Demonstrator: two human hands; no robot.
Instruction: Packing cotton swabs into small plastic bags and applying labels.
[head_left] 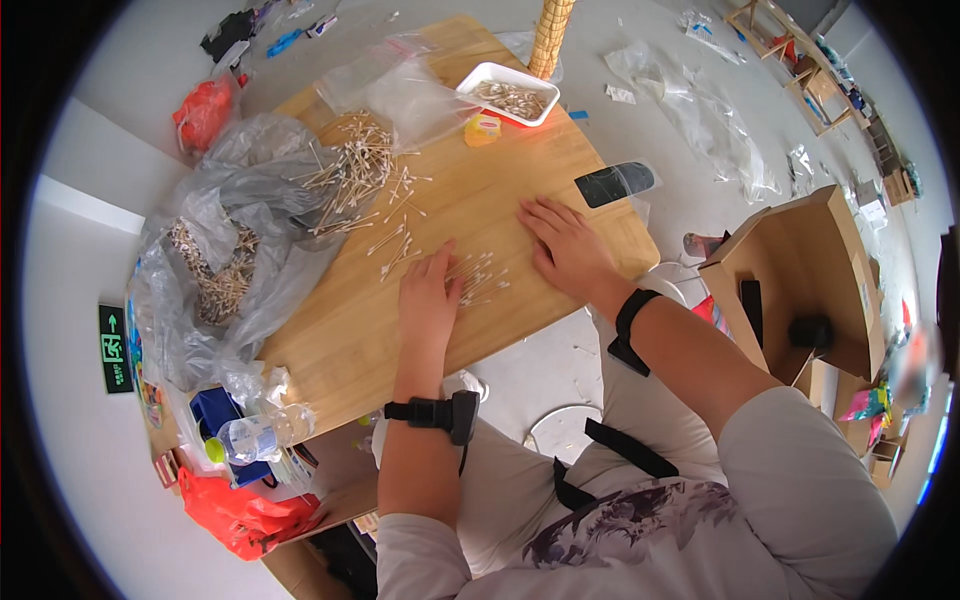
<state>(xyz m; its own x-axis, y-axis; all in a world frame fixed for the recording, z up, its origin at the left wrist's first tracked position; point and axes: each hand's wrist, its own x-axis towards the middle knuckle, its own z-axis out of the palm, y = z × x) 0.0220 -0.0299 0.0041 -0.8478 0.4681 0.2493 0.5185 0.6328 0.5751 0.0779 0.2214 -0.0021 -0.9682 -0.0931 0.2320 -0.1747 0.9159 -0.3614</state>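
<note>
My left hand (430, 292) rests on the wooden table (500, 205), its fingers stretched out and nothing seen in its grip. Right beside its thumb lies a small spread of cotton swabs (482, 280); whether the fingertips touch any, I cannot tell. Palm down on the tabletop, my right hand (567, 243) has its fingers extended, to the right of those swabs. A big loose heap of swabs (362, 155) sits farther off on the left, with stray ones trailing toward my left hand. More swabs (508, 98) fill a white tray (547, 90) at the far edge.
A grey plastic bag (285, 270) containing swabs covers the table's left side. Clear bags (420, 110) lie near the heap, a small yellow-orange packet (482, 130) by the tray. A phone (603, 186) is at the right edge, a plastic bottle (250, 440) at lower left, an open cardboard box (810, 265) on the right.
</note>
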